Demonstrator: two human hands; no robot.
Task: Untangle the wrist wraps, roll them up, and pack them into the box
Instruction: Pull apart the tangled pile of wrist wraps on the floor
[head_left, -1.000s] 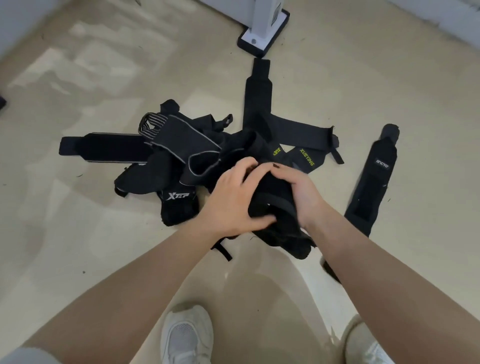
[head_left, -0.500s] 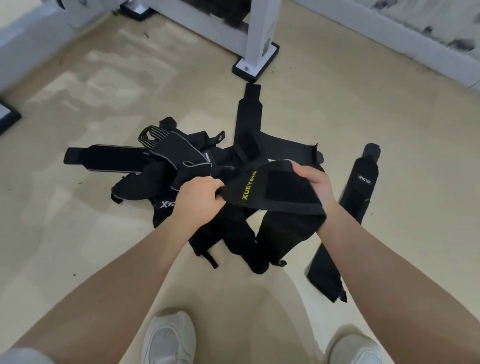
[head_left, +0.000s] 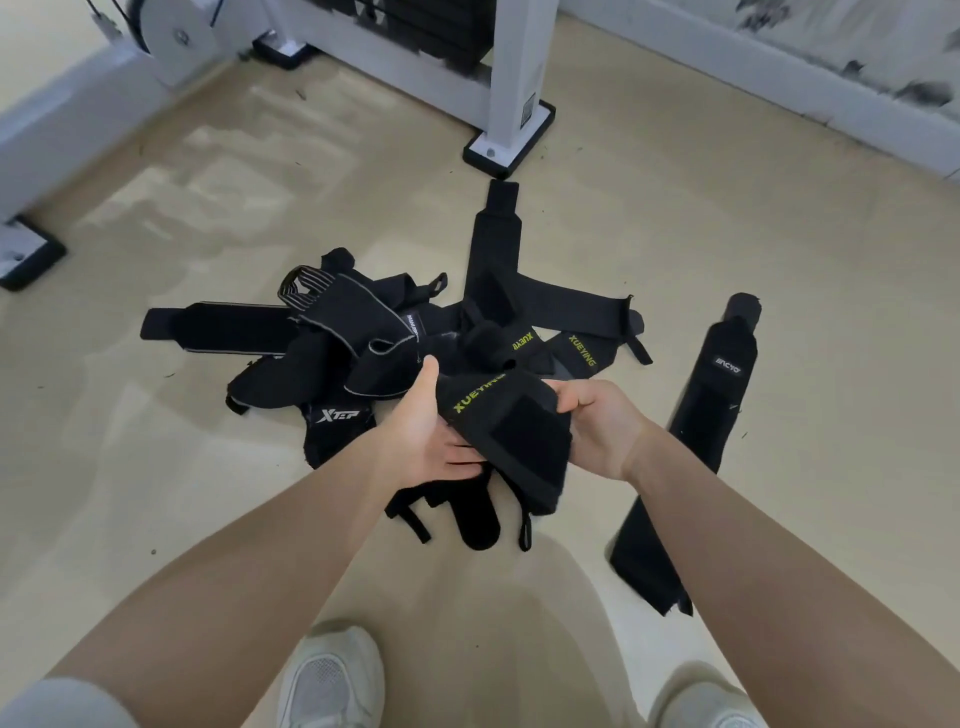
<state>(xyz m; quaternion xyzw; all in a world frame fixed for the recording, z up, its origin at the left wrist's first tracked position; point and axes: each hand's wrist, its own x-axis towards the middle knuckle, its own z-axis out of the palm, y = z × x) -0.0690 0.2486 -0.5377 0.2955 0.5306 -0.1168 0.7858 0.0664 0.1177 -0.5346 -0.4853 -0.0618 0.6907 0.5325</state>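
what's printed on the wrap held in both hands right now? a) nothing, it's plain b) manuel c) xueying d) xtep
c: the wrap held between the left hand and right hand carries yellow-green XUEYING lettering near its left edge.

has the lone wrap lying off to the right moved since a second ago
No. The lone wrap lies in the same spot beside the pile, pointing the same way; only the camera tilted, bringing the white machine post into view.
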